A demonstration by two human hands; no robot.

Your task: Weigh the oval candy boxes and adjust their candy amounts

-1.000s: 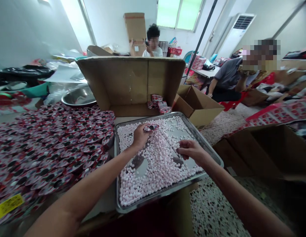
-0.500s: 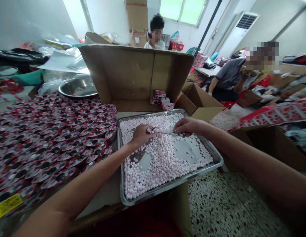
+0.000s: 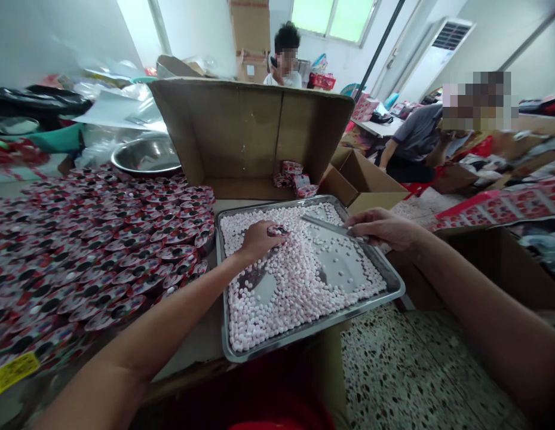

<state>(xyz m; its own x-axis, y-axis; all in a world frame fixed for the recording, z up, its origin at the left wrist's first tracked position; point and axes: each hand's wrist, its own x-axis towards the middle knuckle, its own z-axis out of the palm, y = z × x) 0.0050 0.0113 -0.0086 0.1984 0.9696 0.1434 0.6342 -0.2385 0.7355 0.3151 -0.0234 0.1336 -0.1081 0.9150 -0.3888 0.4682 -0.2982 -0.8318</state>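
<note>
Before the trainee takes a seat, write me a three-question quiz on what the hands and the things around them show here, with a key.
1. Multiple choice: which hand holds the flat strip?
a) left
b) right
c) neither

2. True or false: in the picture, the metal tray is to the left of the rows of red-and-white packs.

3. Short answer: what does the left hand hold?

Key:
1. b, the right hand.
2. False; the tray is to the right of the rows.
3. A small pack, partly hidden in the grip, over the tray.
</note>
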